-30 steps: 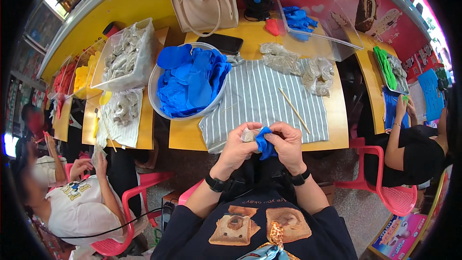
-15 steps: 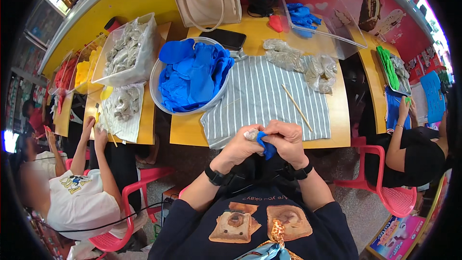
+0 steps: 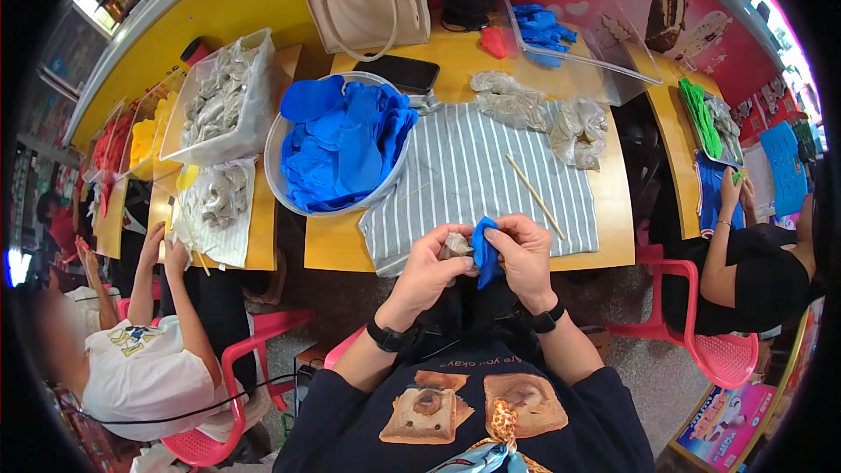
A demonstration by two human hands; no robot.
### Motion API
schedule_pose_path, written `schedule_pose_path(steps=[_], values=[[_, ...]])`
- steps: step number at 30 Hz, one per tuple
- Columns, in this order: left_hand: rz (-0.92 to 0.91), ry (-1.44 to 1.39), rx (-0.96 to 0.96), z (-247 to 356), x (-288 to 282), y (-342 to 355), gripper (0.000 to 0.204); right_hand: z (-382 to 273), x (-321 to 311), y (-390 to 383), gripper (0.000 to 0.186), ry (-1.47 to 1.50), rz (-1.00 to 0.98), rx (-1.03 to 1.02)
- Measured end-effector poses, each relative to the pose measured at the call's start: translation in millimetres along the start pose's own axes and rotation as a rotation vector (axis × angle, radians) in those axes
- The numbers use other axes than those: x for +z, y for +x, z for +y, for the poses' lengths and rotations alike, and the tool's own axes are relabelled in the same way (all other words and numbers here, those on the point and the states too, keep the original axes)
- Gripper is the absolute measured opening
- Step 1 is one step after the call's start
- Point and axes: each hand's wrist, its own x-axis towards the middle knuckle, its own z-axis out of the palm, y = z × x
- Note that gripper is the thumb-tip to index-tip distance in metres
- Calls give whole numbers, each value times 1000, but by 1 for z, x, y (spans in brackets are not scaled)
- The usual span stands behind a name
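Observation:
In front of my lap, at the table's near edge, my left hand (image 3: 427,270) pinches a small clear bag (image 3: 455,246) of grey-brown filling. My right hand (image 3: 523,256) grips a limp blue balloon (image 3: 484,250) right beside the bag. The balloon's edge meets the bag; whether it goes around part of it I cannot tell. Beyond my hands a grey-and-white striped cloth (image 3: 477,171) covers the table, with a thin wooden stick (image 3: 535,196) lying on it. A round clear tub (image 3: 273,158) heaped with flat blue balloons (image 3: 350,140) stands to the left.
Several filled bags (image 3: 578,131) lie at the cloth's far right. Behind are a phone (image 3: 399,73), a beige tote bag (image 3: 363,0), a black fan (image 3: 467,0) and a clear bin (image 3: 604,74). A bin of grey bags (image 3: 223,96) stands left. Co-workers sit on both sides.
My hands have drawn slightly apart. The blue balloon now stands up higher between them, and more of the filled bag shows. The whole view has shifted a little.

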Motion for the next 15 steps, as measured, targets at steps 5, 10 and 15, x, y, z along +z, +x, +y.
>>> schedule_pose_path(steps=[5, 10, 15], values=[[82, -20, 10, -11, -3, 1, 34, -10, 11, -11, 29, -588, 181, -638], [111, -15, 18, -4, 4, -2, 34, -12, 17, -22, 32, -849, 16, -736], [57, -19, 118, -10, 3, -2, 22, -1, 13, -21, 27, -590, 131, -457]])
